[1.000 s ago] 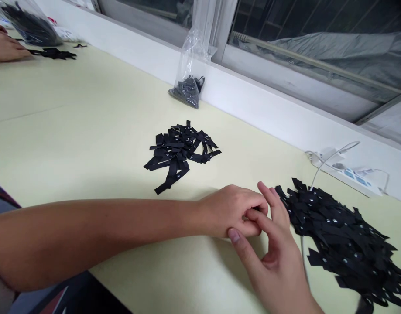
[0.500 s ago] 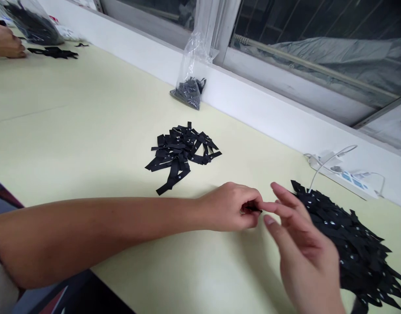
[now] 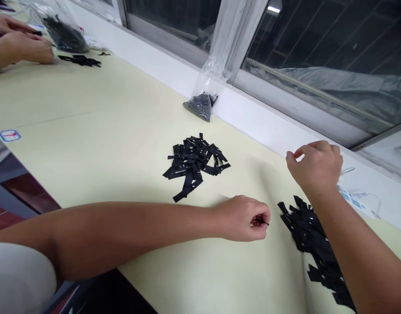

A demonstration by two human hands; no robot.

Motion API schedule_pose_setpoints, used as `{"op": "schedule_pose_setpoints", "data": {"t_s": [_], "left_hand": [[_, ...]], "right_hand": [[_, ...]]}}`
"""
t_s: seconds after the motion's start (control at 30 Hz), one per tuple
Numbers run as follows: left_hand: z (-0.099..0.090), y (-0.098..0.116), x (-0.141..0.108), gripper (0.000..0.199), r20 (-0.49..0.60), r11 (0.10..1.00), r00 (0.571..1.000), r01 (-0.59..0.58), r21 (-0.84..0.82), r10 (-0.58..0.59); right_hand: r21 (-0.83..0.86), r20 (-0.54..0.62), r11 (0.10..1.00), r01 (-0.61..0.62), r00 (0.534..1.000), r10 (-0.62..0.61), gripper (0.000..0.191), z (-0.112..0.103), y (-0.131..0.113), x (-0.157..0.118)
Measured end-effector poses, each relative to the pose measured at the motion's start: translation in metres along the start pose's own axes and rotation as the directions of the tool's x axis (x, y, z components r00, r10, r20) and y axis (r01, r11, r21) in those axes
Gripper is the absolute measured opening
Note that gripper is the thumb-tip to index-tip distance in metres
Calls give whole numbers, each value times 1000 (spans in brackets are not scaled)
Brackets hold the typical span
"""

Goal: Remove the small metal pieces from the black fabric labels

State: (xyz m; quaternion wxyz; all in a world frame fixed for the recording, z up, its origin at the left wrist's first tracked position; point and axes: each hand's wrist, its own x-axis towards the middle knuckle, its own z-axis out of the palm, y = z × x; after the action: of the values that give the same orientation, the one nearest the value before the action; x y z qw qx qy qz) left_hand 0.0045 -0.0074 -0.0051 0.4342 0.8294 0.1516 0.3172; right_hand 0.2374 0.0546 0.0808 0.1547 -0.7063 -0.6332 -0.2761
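At the far left edge of the pale worktop (image 3: 89, 113), another person's hands (image 3: 26, 46) work by a clear bag (image 3: 64, 32) of dark pieces. Further right, a small plastic bag (image 3: 203, 102) leans against the window sill, and a loose heap of black labels (image 3: 195, 163) lies in the middle of the worktop. Just right of it, the left hand (image 3: 244, 218) rests curled nearly closed, thumb and forefinger pinching a thin black label (image 3: 263, 222) whose tip alone shows. The right hand (image 3: 316, 165) is raised above the worktop, loosely fisted; whether it carries anything cannot be told from this angle. Beneath its forearm spreads the larger pile of labels (image 3: 310, 235), near a white power strip (image 3: 357, 198). Sorting these well probably calls for a light pinch near the label's end, taking one piece at a time and keeping both heaps well apart.
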Motion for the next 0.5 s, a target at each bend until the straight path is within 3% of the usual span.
{"op": "schedule_pose_setpoints", "data": {"t_s": [0.13, 0.23, 0.33, 0.47, 0.5], "left_hand": [[0, 0, 0, 7, -15, 999, 999, 33, -39, -33], [1, 0, 0, 6, -21, 998, 999, 37, -47, -38], [1, 0, -1, 5, -13, 999, 1000, -6, -34, 5], [0, 2, 0, 6, -14, 999, 999, -34, -11, 34], [-1, 2, 0, 7, -17, 1000, 999, -27, -9, 27]], "right_hand": [[24, 182, 998, 54, 982, -58, 47, -18, 0, -10], [160, 309, 987, -4, 950, -46, 76, -34, 10, -37], [215, 299, 966, -146, 951, 77, 53, -59, 25, -90], [264, 290, 898, -354, 916, 276, 34, -108, 38, -193], [322, 303, 875, -362, 915, 267, 27, -123, 37, -219]]}}
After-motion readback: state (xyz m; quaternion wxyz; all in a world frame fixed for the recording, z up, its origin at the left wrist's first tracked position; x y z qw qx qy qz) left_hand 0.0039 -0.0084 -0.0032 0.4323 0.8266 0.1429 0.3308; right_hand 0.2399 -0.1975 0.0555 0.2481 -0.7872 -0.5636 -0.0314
